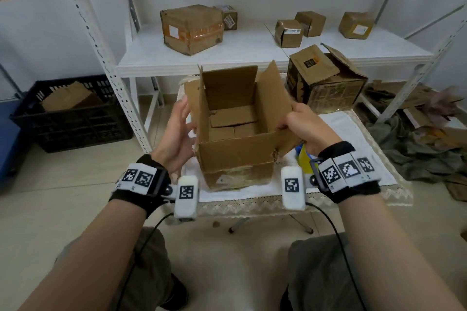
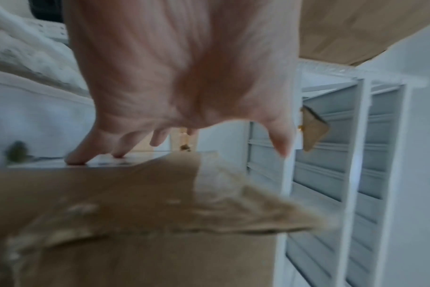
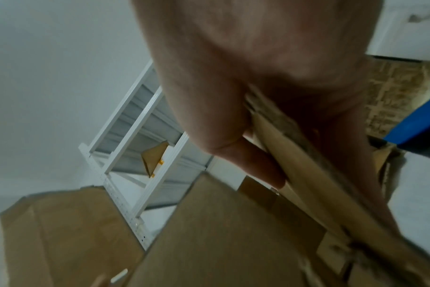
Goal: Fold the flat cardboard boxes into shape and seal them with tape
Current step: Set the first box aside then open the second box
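An open brown cardboard box point(image 1: 235, 156) stands on the small white-clothed table point(image 1: 353, 134), its top flaps up and its bottom flaps folded inside. My right hand point(image 1: 300, 124) pinches the right flap point(image 3: 304, 161) between thumb and fingers. My left hand point(image 1: 180, 129) is beside the box's left wall with straight fingers; in the left wrist view the fingertips point(image 2: 74, 159) touch the box point(image 2: 111, 213). A blue and yellow object point(image 1: 303, 159), possibly a tape dispenser, lies partly hidden under my right wrist.
A white metal shelf point(image 1: 252, 53) behind the table carries several sealed boxes. A printed dark box point(image 1: 326, 78) with open flaps stands at the table's back right. A black crate point(image 1: 70, 118) sits on the floor at left; flattened cardboard and cloth point(image 1: 417, 144) lie at right.
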Action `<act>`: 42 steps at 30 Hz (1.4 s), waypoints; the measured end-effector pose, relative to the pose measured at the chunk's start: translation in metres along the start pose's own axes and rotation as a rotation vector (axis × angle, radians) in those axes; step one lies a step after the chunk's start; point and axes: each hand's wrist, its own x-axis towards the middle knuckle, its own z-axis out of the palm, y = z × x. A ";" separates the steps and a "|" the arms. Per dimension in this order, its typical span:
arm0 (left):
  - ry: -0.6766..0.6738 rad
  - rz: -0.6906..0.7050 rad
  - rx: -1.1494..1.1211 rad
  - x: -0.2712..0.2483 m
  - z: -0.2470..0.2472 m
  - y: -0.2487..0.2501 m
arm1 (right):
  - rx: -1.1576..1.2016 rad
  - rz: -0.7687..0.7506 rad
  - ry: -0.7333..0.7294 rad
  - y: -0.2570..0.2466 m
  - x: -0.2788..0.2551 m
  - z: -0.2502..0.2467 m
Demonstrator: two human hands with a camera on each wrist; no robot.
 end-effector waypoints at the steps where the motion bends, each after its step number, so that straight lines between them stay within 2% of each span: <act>1: -0.030 -0.026 -0.012 0.001 -0.003 0.002 | -0.034 -0.012 0.007 0.003 -0.001 0.002; 4: -0.066 0.014 0.112 0.000 0.004 0.003 | -0.102 -0.031 0.033 0.008 -0.004 0.007; 7: 0.085 0.140 0.259 -0.003 0.022 0.000 | -0.132 -0.037 0.034 0.008 -0.006 0.011; 9: 0.138 0.207 0.266 -0.002 0.027 -0.002 | -0.158 -0.043 0.035 0.008 -0.009 0.013; 14: 0.110 0.275 0.360 -0.001 0.011 0.002 | -0.133 -0.029 0.071 0.017 -0.011 0.011; 17: 0.096 0.254 0.372 -0.003 -0.010 0.006 | -0.130 -0.036 0.091 0.019 -0.012 0.012; 21: 0.081 0.152 0.333 -0.009 -0.037 0.000 | -0.147 -0.058 0.094 0.016 -0.015 0.014; 23: 0.114 0.205 0.553 -0.009 -0.045 -0.004 | -0.154 -0.072 0.093 0.016 -0.017 0.014; 26: 0.217 0.455 1.154 -0.009 -0.050 -0.003 | -0.162 -0.075 0.084 0.014 -0.020 0.013; 27: 0.195 0.536 1.268 -0.009 -0.048 -0.002 | -0.169 -0.070 0.086 0.013 -0.022 0.013; 29: 0.080 0.598 1.315 -0.011 -0.040 0.000 | -0.182 -0.076 0.089 0.012 -0.023 0.014; 33: -0.026 0.416 1.154 -0.025 -0.019 0.011 | -0.153 -0.084 0.096 0.012 -0.024 0.014; 37: -0.131 0.299 1.271 -0.026 -0.011 0.016 | -0.139 -0.081 0.088 0.013 -0.024 0.013; 39: -0.108 0.297 1.309 -0.021 -0.006 0.016 | -0.132 -0.080 0.083 0.014 -0.024 0.012; 42: 0.016 0.303 1.345 -0.011 0.002 0.010 | -0.113 -0.070 0.082 0.014 -0.026 0.011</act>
